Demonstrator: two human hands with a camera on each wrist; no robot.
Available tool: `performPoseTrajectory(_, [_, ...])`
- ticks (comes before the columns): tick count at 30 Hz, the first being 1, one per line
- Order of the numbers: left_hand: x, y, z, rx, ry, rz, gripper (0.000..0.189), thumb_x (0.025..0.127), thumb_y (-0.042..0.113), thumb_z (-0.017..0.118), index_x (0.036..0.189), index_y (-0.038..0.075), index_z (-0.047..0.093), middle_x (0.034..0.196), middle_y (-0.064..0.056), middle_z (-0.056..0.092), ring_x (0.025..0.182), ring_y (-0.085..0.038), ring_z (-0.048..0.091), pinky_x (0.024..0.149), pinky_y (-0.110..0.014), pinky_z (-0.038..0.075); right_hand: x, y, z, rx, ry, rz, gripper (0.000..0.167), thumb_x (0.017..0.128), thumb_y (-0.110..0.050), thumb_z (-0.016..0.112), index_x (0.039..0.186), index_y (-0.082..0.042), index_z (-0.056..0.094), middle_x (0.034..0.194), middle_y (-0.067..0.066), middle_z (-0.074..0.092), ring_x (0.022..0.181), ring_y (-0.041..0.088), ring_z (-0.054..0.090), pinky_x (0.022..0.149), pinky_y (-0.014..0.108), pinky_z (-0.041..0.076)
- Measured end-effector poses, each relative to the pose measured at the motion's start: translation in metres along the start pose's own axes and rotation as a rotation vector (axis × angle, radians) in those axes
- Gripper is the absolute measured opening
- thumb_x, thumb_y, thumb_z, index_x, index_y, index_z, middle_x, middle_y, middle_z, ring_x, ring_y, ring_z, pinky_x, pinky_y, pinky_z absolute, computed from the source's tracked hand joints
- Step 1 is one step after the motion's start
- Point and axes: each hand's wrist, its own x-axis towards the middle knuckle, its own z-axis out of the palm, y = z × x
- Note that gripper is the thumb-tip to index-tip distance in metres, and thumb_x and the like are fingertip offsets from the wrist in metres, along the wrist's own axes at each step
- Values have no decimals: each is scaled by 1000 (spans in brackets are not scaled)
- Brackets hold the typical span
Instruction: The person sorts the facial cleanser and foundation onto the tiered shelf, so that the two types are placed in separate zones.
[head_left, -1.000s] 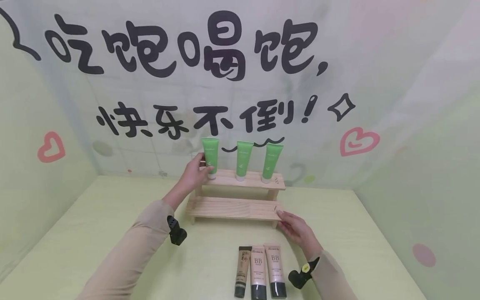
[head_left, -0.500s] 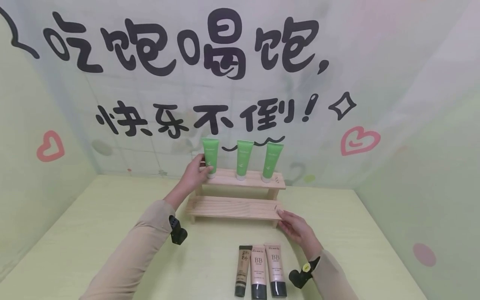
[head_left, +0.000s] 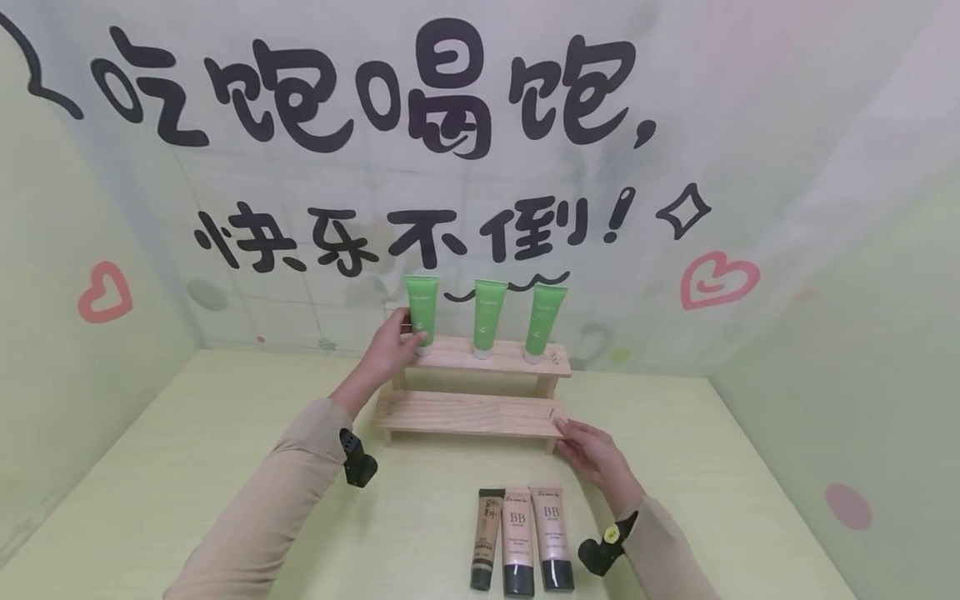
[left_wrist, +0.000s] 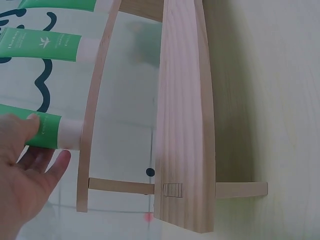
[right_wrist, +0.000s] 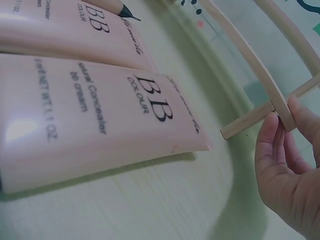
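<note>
Three green tubes stand upright on their white caps along the upper step of a two-step wooden rack (head_left: 457, 415). My left hand (head_left: 390, 346) holds the leftmost green tube (head_left: 424, 304) between thumb and fingers; in the left wrist view its white cap (left_wrist: 70, 134) meets the upper board. The middle green tube (head_left: 489, 312) and the right green tube (head_left: 546, 317) stand apart from it. With thumb above and fingers below, my right hand (head_left: 596, 458) pinches the right end of the lower board (right_wrist: 250, 57).
On the table in front of the rack lie a brown tube (head_left: 486, 533) and two pink BB cream tubes, the middle one (head_left: 517, 537) and the right one (head_left: 552, 533), black caps toward me. A printed wall (head_left: 337, 183) rises close behind the rack.
Nearly nothing differs. The view shifts very slightly, while both hands keep their grips and the tubes stay in place.
</note>
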Motion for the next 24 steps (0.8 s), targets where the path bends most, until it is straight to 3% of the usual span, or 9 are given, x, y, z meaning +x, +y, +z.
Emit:
performPoseTrajectory(10, [-9,5,-5,-63,88,-68,64,84,15,63,136,1,28,138,-20,38,126,-36,41,103,-45,40,-3,-2,3,-85,69,-28,57,87,-17,61,130,12,38,94,6,63,76,6,62,75,17,54])
performPoseTrajectory(14, [-15,6,-6,-76,98,-66,64,83,16,64,135,0,29,139,-19,37,126,-36,41,102,-45,41,-3,-4,3,-100,79,-24,58,87,-17,61,130,12,37,97,8,63,75,6,61,73,17,54])
performPoseTrajectory(17, [-24,5,-6,-58,110,-24,62,83,16,64,133,-2,31,138,-20,37,124,-36,42,102,-45,41,-2,-5,3,-118,90,-21,57,87,-17,61,130,12,38,93,7,64,74,6,61,72,17,54])
performPoseTrajectory(20, [-37,6,1,28,120,43,58,83,16,64,130,-3,35,131,-20,40,119,-34,45,99,-44,44,-1,-5,3,-144,94,-19,55,87,-17,62,128,11,40,88,4,64,72,6,61,70,17,54])
performPoseTrajectory(24, [-59,14,18,157,72,148,50,81,13,65,124,-2,42,121,-17,45,110,-30,49,92,-42,48,-1,-8,3,-141,80,-13,54,87,-16,61,127,13,39,81,1,63,70,5,61,68,15,53])
